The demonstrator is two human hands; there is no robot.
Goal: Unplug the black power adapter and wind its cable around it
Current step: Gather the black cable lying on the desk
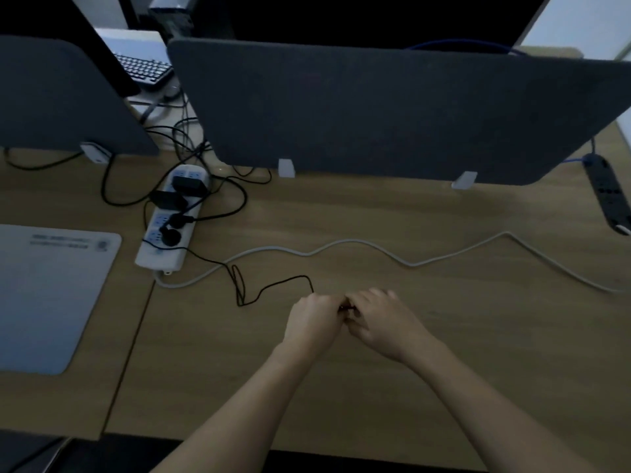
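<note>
A thin black cable (273, 286) runs from the white power strip (172, 218) across the wooden desk, loops near the strip's front end, and reaches my hands. My left hand (312, 320) and my right hand (377, 319) meet at the desk's middle, both closed around the cable's end; a small dark piece (345, 308) shows between the fingers. Several black adapters and plugs sit in the strip, one black adapter (189, 183) near its far end. Which plug the thin cable belongs to I cannot tell.
A grey felt divider (392, 110) stands across the desk behind my hands. A white cord (375, 249) snakes over the desk to the right. A grey mat (51, 295) lies at left, a black power strip (609, 192) at right, a keyboard (143, 68) beyond.
</note>
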